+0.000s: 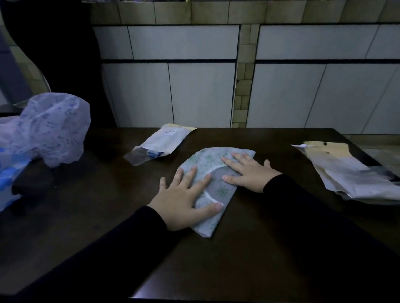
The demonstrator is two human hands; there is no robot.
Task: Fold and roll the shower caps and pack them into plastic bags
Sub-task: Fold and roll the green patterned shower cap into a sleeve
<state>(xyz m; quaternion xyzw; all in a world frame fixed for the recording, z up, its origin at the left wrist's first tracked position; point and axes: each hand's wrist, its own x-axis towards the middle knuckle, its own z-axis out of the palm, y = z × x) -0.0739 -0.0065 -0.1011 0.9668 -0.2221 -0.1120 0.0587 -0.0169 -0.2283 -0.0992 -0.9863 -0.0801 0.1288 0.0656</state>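
Two flat hands, left (183,198) and right (248,170), press one folded cap (222,190); one packed bag (161,142) nearby.

Three shower caps (212,176); two bag bundles (158,143); two hands (183,202).

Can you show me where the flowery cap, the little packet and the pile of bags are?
flowery cap (202,159), head view, top fold.
little packet (163,141), head view, its middle.
pile of bags (356,176), head view, top bag.

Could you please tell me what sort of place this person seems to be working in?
Probably a home kitchen or dining area: a dark wooden table stands before a tiled counter with pale cabinet doors beneath. Both hands flatten a shower cap on the table.
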